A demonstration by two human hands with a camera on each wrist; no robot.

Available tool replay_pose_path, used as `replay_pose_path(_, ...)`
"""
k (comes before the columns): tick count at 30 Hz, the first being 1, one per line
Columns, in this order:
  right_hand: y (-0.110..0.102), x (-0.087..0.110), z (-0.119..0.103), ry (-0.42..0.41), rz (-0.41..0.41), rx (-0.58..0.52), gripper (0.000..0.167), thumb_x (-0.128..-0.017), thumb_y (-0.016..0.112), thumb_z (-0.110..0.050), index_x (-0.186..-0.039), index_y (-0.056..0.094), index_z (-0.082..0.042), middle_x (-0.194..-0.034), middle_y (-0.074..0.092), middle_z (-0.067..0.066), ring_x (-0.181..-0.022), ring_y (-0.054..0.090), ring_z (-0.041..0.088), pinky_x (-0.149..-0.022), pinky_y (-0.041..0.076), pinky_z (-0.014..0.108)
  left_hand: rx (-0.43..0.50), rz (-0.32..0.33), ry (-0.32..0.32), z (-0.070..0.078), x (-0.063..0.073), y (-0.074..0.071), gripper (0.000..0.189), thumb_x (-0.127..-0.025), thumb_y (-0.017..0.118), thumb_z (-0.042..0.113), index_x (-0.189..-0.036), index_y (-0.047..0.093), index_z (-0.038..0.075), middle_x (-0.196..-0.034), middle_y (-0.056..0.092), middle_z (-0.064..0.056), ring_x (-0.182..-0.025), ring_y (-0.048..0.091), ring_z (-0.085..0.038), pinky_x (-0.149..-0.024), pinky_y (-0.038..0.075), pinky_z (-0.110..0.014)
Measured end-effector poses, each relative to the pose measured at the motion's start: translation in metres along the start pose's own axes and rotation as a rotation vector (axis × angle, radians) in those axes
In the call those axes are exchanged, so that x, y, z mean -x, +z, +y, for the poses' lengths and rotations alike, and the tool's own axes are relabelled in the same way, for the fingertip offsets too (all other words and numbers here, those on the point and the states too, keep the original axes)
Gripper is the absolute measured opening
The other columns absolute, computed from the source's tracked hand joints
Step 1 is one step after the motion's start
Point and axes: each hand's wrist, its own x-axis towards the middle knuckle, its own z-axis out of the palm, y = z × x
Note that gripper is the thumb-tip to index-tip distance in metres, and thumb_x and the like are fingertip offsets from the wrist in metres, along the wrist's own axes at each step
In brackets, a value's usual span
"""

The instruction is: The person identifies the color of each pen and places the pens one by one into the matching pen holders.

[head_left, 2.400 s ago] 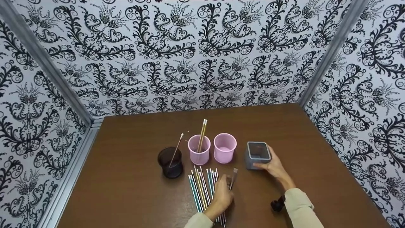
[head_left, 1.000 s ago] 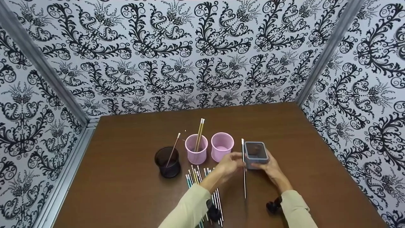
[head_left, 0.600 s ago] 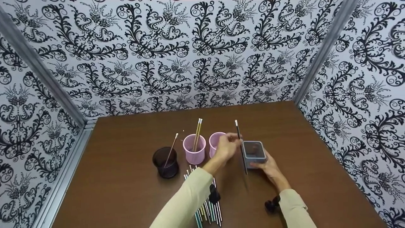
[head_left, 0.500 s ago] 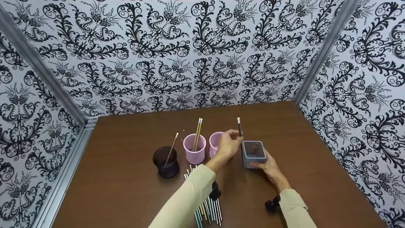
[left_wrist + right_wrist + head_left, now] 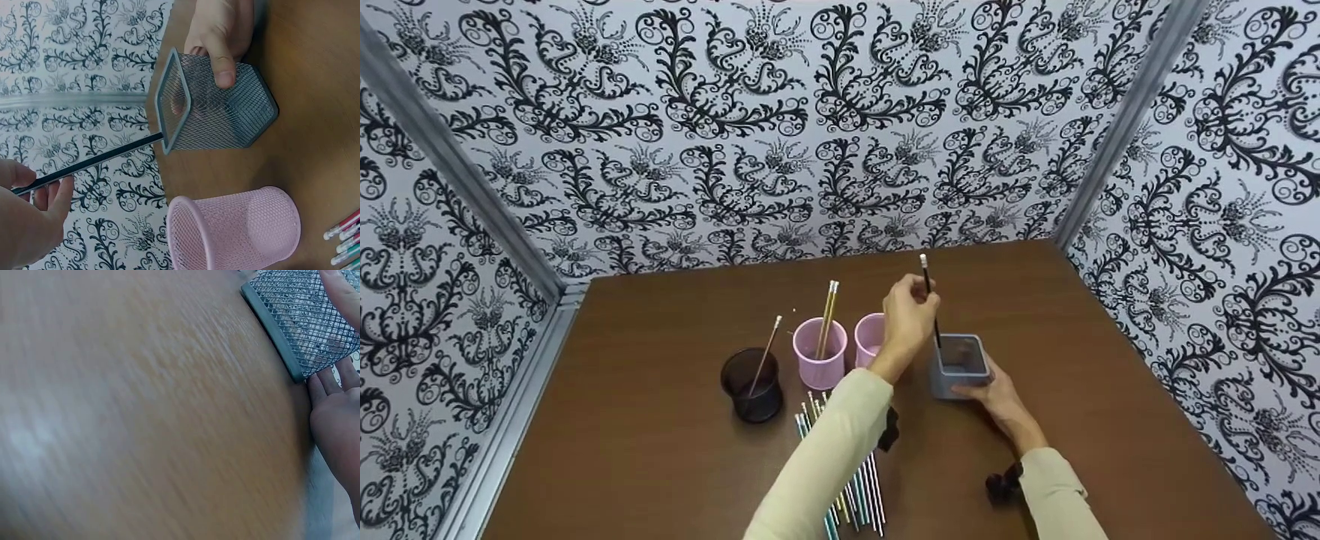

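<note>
A black pencil (image 5: 936, 324) with a white end is pinched in my left hand (image 5: 909, 313), slanting down to the grey square mesh pencil holder (image 5: 961, 382). In the left wrist view, the pencil (image 5: 101, 161) reaches the rim of the holder (image 5: 219, 112), its lower end just at the opening. My right hand (image 5: 1000, 397) grips the holder's right side, thumb across the front. The right wrist view shows the holder's base edge (image 5: 273, 334) on the table. Behind my left forearm, one pink mesh cup (image 5: 868, 346) is partly hidden.
Another pink cup (image 5: 819, 371) holds yellow pencils, and a black mesh cup (image 5: 757, 405) left of it holds one reddish pencil. Several loose pencils (image 5: 864, 495) lie on the brown table (image 5: 660, 420), partly under my left forearm. Patterned walls (image 5: 750, 150) enclose the back and sides.
My left hand has come from the loose pencils, carrying the black pencil up and right, then raised it until its lower end met the holder's opening. My right hand has kept gripping the holder.
</note>
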Motion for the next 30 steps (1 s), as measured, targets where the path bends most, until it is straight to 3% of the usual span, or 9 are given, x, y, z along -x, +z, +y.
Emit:
replay_pose_path(3,0.0,0.001,0.001,0.021,0.007,0.039,0.088,-0.076,0.083,0.001,-0.152,0.04,-0.006,-0.146,0.051,0.024,-0.109,0.058,-0.002,-0.093,0.046,0.012,-0.008,0.005,-0.006,-0.006,0.002,0.007,0.014,-0.086,0.066,0.003,-0.098,0.071,0.007,-0.095,0.075,-0.009,-0.081,0.068,-0.015,-0.076,0.053,-0.021)
replay_pose_path(10,0.001,0.0,0.005,0.025,0.0,-0.028,0.087,-0.078,0.079,0.006,-0.153,0.038,-0.005,-0.148,0.049,0.023,-0.107,0.06,-0.002,-0.09,0.053,0.019,-0.041,0.008,0.036,-0.025,0.014,0.021,0.011,-0.088,0.07,0.006,-0.099,0.074,0.006,-0.093,0.074,-0.007,-0.085,0.069,-0.018,-0.077,0.052,-0.021)
replay_pose_path(19,0.003,0.0,0.008,0.029,-0.001,-0.04,0.084,-0.077,0.079,0.006,-0.151,0.041,-0.003,-0.144,0.053,0.024,-0.105,0.062,0.001,-0.09,0.051,0.017,-0.064,-0.024,0.017,-0.053,0.027,0.026,0.008,-0.088,0.07,0.004,-0.095,0.074,0.003,-0.089,0.074,-0.01,-0.082,0.068,-0.018,-0.075,0.053,-0.023)
replay_pose_path(25,0.001,0.0,0.003,0.031,-0.031,-0.119,0.084,-0.079,0.075,0.01,-0.153,0.035,-0.001,-0.139,0.055,0.027,-0.1,0.067,0.005,-0.085,0.058,0.026,-0.163,-0.033,0.088,-0.066,0.032,0.028,0.006,-0.087,0.072,0.005,-0.092,0.074,0.002,-0.087,0.077,-0.011,-0.086,0.072,-0.027,-0.074,0.054,-0.032)
replay_pose_path(30,0.0,-0.001,0.002,0.02,-0.004,-0.099,0.084,-0.077,0.078,0.009,-0.151,0.038,0.001,-0.139,0.057,0.024,-0.101,0.065,0.003,-0.085,0.056,0.022,-0.219,-0.061,0.127,-0.071,0.032,0.031,0.005,-0.085,0.075,0.005,-0.088,0.074,0.001,-0.086,0.077,-0.011,-0.083,0.072,-0.026,-0.072,0.055,-0.032)
